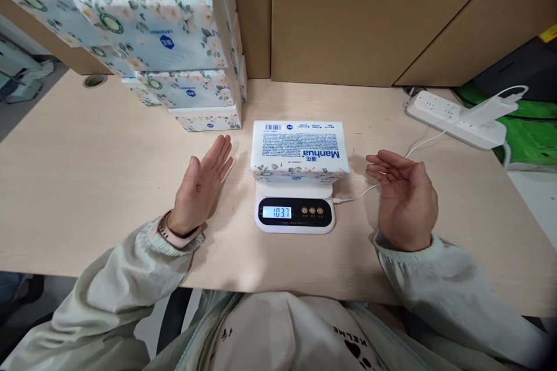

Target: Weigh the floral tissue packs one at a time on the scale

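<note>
At the near edge of the table (108, 185), two pale sleeves come in from either side, a pink band (174, 233) on the left wrist. Between the forearms: white scale (296, 228), panel toward the wearer, so the lit display (277, 212) reads right way up. Shows 103.7; unit too small to make out.

Hands a bit further in, flanking the scale. Left hand (198, 188): fingers straight and side by side, palm turned inward, nothing held, apart from the pack. Right hand (404, 200): fingers loosely bent, palm inward and partly up, also empty, also apart. Neither touches pack or scale; my read is that keeps hand load off the number.

Tissue pack (300, 153) lies flat on the scale's platform, behind the panel, overhanging a little at both sides. Long side runs crosswise, likely so the display isn't covered. Its printing is upside down to the wearer.

White cable (357, 194) leaves the scale's right side, goes behind the right hand and on toward the power strip (435, 109); presumably feeds the scale. Routed out sideways, so it doesn't cross the panel.

Far left: stacked packs (152, 23), same floral print, several layers, probably kept off to the side for room around the scale. Behind everything, brown panels (331, 17).
</note>
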A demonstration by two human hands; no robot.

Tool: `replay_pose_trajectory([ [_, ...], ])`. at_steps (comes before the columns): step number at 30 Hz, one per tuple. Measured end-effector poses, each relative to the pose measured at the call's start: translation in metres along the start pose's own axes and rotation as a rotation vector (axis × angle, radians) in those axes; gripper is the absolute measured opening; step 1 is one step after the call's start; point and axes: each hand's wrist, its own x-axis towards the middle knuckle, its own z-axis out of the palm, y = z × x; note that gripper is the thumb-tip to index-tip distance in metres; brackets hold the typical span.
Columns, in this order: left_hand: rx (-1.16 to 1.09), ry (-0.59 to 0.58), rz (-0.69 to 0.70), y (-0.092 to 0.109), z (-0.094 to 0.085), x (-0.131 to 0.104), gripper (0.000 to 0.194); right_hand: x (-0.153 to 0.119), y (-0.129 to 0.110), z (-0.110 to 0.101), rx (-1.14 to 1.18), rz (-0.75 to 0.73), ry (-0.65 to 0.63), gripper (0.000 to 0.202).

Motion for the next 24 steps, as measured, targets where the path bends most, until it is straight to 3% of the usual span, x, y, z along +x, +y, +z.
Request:
replay_pose_trajectory([
  [24,0.041,0.017,-0.011,0.0023,0.0044,0.0009,0.079,-0.0024,-0.0004,-0.0008,-0.012,0.005,-0.047,0.047],
])
